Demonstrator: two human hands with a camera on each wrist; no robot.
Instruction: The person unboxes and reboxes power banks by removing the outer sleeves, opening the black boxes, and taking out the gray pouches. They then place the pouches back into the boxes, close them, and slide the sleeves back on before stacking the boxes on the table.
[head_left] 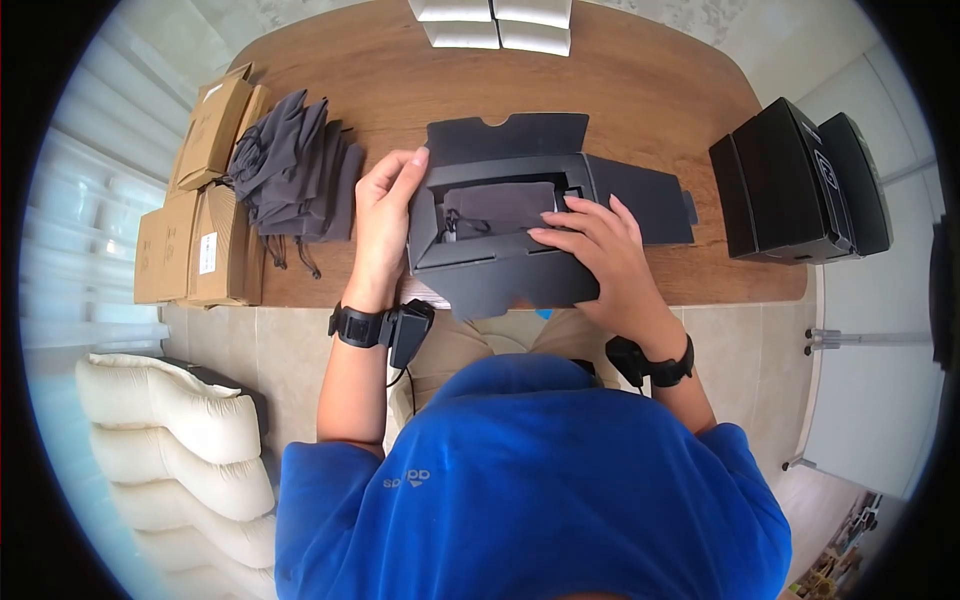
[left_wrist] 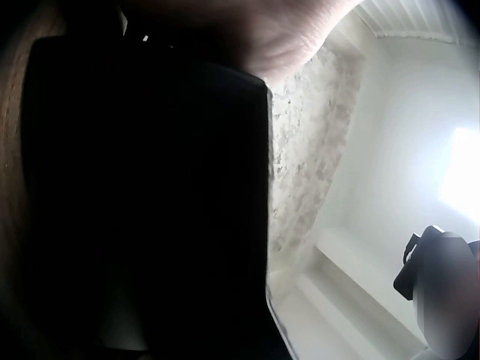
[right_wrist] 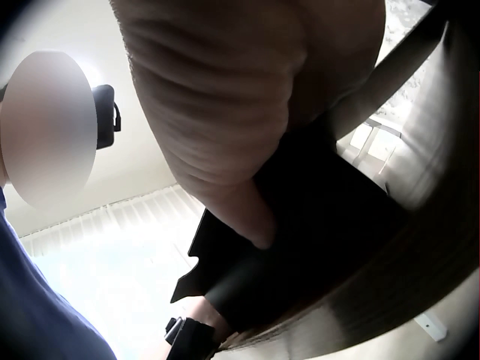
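An unfolded black box (head_left: 470, 257) lies near the table's front edge in the head view, flaps spread to the back, front and right. Inside it rests a folded dark grey pouch (head_left: 505, 207) with a black cord at its left. My left hand (head_left: 388, 200) grips the box's left side, thumb along the edge. Over the right part of the box lies my right hand (head_left: 607, 250), fingers spread and slightly bent on its front rim beside the pouch. The box's dark underside (left_wrist: 150, 187) fills much of the left wrist view. In the right wrist view, my right hand (right_wrist: 225, 105) is against the dark box (right_wrist: 322, 217).
Brown cardboard boxes (head_left: 165, 250) and a pile of dark grey pouches (head_left: 290, 180) stand at the left of the wooden table (head_left: 640, 80). Black boxes (head_left: 780, 185) stand at the right, white containers (head_left: 535, 35) at the back. A cream cushioned chair (head_left: 180, 430) is at lower left.
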